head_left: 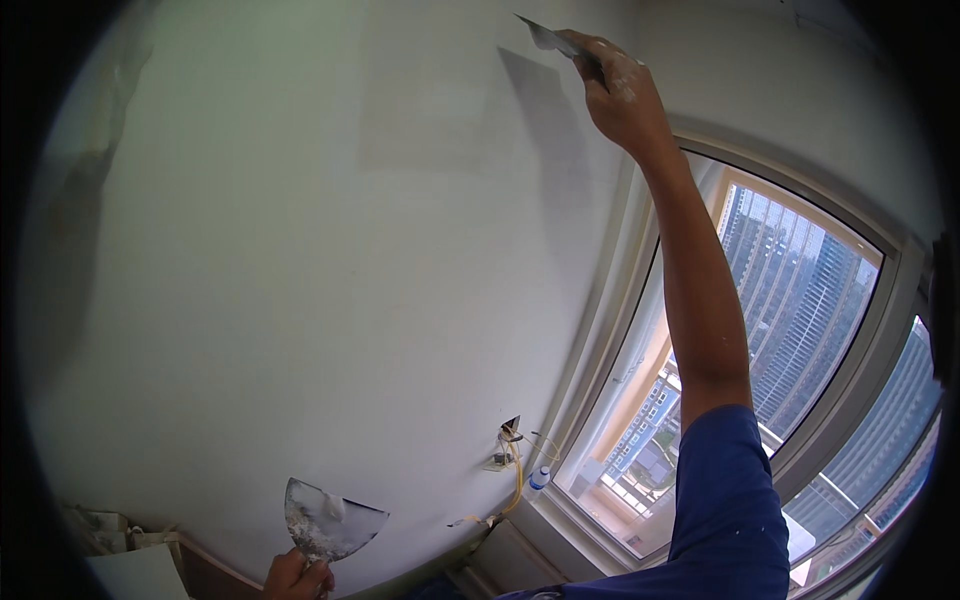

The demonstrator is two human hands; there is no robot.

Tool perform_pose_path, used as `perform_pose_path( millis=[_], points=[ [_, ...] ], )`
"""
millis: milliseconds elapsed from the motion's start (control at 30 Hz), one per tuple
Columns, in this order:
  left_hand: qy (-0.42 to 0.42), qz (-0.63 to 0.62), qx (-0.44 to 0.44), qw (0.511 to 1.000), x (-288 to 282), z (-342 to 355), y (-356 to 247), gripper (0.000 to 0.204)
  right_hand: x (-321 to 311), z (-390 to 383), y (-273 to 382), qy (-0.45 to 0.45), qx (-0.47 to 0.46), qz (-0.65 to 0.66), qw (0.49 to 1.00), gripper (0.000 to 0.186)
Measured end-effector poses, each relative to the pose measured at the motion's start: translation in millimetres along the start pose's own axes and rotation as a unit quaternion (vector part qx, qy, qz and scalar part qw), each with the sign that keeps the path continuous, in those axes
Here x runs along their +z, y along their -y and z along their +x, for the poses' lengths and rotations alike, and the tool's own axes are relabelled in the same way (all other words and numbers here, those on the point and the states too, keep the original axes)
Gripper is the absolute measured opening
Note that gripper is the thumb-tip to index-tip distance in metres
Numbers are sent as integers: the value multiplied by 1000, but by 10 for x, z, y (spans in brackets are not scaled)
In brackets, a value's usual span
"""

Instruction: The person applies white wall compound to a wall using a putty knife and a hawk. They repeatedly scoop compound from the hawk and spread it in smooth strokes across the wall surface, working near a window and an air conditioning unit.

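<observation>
My right hand (625, 95), specked with white, is raised high at the end of an outstretched arm. Its fingers are closed round a putty knife (550, 40) whose metal blade points left, close to the white wall (300, 260); whether the edge touches is hard to tell. Low in the view, my left hand (298, 575) grips a second, wide putty knife (330, 520), blade upward. White paste (333, 508) lies on that blade, with a rougher smear toward the handle. A slightly different-toned rectangular patch (425, 110) shows on the upper wall.
A window (790, 290) with tall buildings outside fills the right side. Loose wires (518, 470) hang from an opened wall box (510, 428). A small bottle (540, 478) stands on the sill beside them. Boxes or boards (140, 560) are piled at the lower left.
</observation>
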State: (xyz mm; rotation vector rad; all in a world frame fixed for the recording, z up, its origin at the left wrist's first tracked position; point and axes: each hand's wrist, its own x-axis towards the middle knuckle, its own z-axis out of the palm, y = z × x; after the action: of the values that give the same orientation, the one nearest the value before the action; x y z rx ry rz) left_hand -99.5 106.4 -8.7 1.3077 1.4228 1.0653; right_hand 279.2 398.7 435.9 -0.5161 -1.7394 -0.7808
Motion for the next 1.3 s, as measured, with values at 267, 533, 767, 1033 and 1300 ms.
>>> perform_pose_path(
  millis=[267,533,767,1033,1300],
  points=[
    [-4,-19,11,1000,-34,-14,-30,41,347,180,-24,16,-59,-60,996,39],
    [-4,-53,-22,998,-37,-30,109,40,712,-604,88,4,-70,-55,996,49],
    [21,-23,-8,999,-54,-45,30,41,887,-1577,598,46,3,-27,999,67],
    [-11,-22,-7,1000,-11,-90,-5,42,383,-1041,283,0,0,-12,1000,41],
    [5,-15,-19,1000,-6,-138,-9,43,465,41,-106,-30,-30,-58,997,31]
  ],
)
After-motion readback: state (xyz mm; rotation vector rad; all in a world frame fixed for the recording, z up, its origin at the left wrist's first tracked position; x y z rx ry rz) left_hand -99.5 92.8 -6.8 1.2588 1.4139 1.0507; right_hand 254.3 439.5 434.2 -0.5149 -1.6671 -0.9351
